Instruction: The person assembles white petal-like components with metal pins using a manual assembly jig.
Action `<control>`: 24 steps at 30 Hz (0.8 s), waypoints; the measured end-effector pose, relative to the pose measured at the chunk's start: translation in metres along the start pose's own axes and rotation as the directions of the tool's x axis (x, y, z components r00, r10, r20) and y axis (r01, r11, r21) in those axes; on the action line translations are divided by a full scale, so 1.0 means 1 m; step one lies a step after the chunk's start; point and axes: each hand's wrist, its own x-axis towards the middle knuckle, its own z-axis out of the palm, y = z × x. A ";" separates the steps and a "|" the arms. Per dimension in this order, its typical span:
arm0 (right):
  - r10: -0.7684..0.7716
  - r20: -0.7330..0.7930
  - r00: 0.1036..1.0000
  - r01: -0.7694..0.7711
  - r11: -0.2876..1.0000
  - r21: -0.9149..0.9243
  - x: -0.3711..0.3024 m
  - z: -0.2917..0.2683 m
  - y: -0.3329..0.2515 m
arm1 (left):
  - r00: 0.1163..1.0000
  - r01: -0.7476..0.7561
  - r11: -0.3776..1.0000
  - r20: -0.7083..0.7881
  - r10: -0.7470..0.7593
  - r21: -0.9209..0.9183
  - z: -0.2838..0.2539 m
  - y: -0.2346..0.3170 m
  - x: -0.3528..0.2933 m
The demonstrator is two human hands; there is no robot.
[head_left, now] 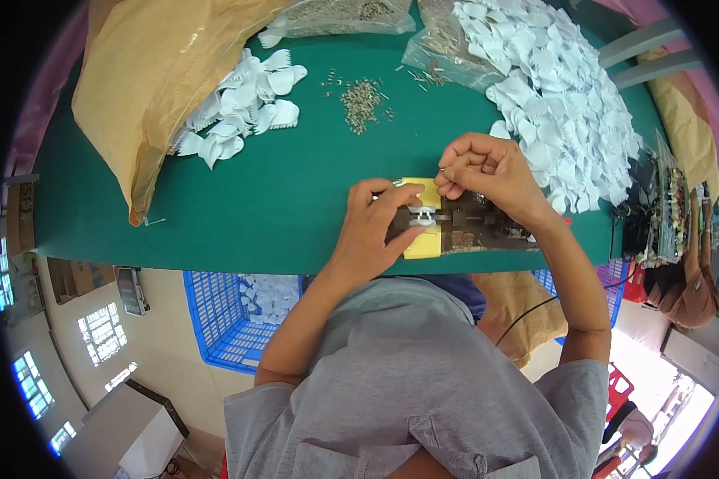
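Note:
A white plastic claw clip (423, 215) sits in the middle of a dark metal jig (475, 234) with yellow pads (422, 246). My left hand (373, 227) grips the clip from the left, thumb on the near side and fingers on the far side. Above the jig's right part, my right hand (487, 172) is closed in a pinch. A tiny thin metal piece (442, 169) shows at its fingertips, too small to tell its exact kind. Beyond the hands lies a small pile of metal springs (361, 104), with loose thin pins (430, 77) to its right.
White clip halves spill from a brown paper bag (164, 76) at left; a large heap of them (563, 104) fills the right. Plastic bags (335, 17) lie at the far edge of the green table (280, 191). A blue crate (224, 319) stands below the near edge.

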 end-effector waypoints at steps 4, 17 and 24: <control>-0.009 -0.078 0.997 0.010 1.000 0.018 -0.012 0.005 -0.002 | 0.999 0.032 0.998 -0.007 -0.032 -0.058 0.001 0.001 -0.001; -0.296 -0.098 0.950 0.211 0.840 -0.499 -0.035 0.040 0.008 | 1.000 0.011 1.000 -0.020 -0.011 0.003 0.002 -0.004 -0.002; -0.331 -0.097 0.939 0.197 0.745 -0.637 -0.037 0.049 0.013 | 0.993 -0.097 0.995 -0.066 0.098 0.019 0.004 -0.008 -0.001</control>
